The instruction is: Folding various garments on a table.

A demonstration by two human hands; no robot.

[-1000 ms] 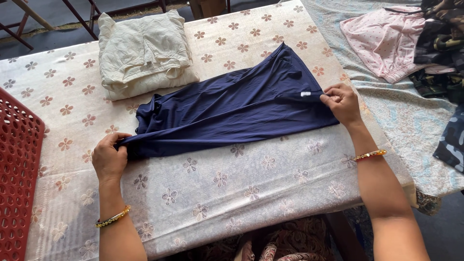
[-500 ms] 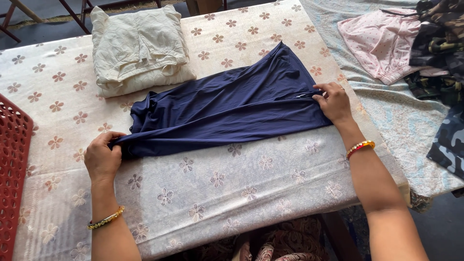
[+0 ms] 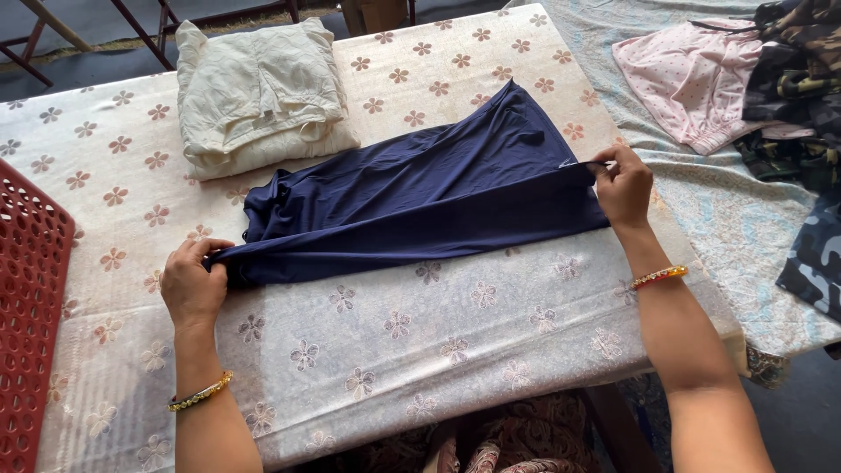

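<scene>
A navy blue garment lies spread and folded lengthwise across the table with the flower-print cover. My left hand pinches its left end near the front of the table. At the garment's right edge, my right hand grips the cloth by its upper corner. Both wrists wear beaded bangles.
A folded cream garment sits at the back left of the table. A red perforated basket stands at the left edge. On the right, a pale blue patterned cloth carries a pink dotted garment and camouflage clothing.
The right hand has shifted slightly along the garment's right edge and drawn the fabric flatter. The left hand keeps its hold at the left end.
</scene>
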